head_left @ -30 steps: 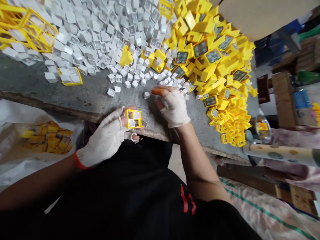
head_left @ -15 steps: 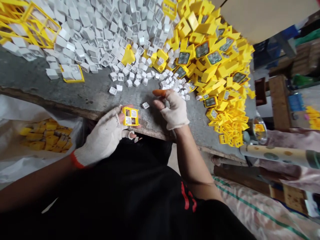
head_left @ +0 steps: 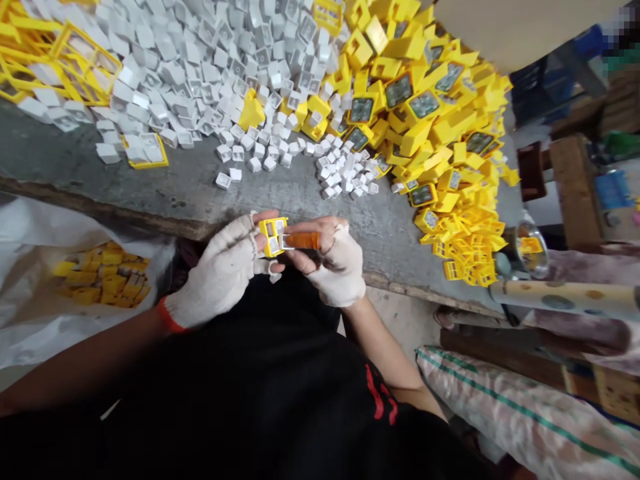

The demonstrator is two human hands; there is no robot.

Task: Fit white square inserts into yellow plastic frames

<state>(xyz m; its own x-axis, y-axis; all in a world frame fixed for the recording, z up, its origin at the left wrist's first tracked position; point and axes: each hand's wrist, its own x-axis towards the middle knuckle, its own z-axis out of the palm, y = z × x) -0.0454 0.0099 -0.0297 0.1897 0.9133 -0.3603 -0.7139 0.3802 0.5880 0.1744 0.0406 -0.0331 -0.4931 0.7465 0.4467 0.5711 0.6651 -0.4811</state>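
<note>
My left hand (head_left: 223, 270), in a fingerless white glove with a red cuff, grips a small yellow four-pane frame (head_left: 274, 237) by its left side, just above the table edge. White square pieces fill some of its panes. My right hand (head_left: 341, 265), also gloved and with orange tape around one finger, meets the frame from the right. Its fingertips pinch a small white plastic piece (head_left: 285, 243) against the frame's lower right pane; the fingers partly cover it.
White plastic caps (head_left: 200, 73) cover the back of the grey table (head_left: 175, 190). Small white pieces (head_left: 345, 170) lie nearer. Yellow blocks (head_left: 425, 113) and small yellow frames (head_left: 470, 253) are heaped at right, larger yellow frames (head_left: 85, 63) at left. A white sack (head_left: 30, 233) below left holds yellow blocks.
My right hand has come down and left to the yellow frame. The lone white piece near the table edge is gone from there. My left hand has shifted slightly right with the frame, which is now turned.
</note>
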